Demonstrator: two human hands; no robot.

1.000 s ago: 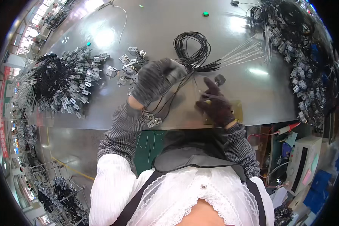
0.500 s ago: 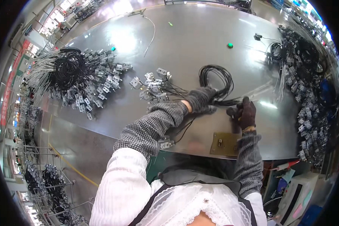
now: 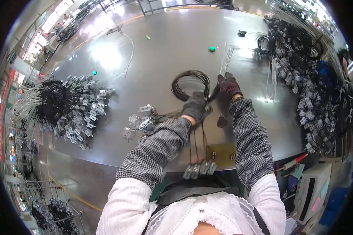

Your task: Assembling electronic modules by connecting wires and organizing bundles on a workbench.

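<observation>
Cable coil (image 3: 176, 87) partly hidden by left hand (image 3: 196, 107), whose fingers' grip is unclear, right hand (image 3: 230, 86), fingers clamped on pale wires (image 3: 226, 58)

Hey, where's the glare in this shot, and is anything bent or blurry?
Head view: white glare on the grey tabletop, strongest toward upper left; head view: the tabletop's near edge bows, corners go black; head view: grey connectors at that edge look smeared.

coiled black cables (image 3: 175, 85) on grey metal table (image 3: 161, 51)
</observation>
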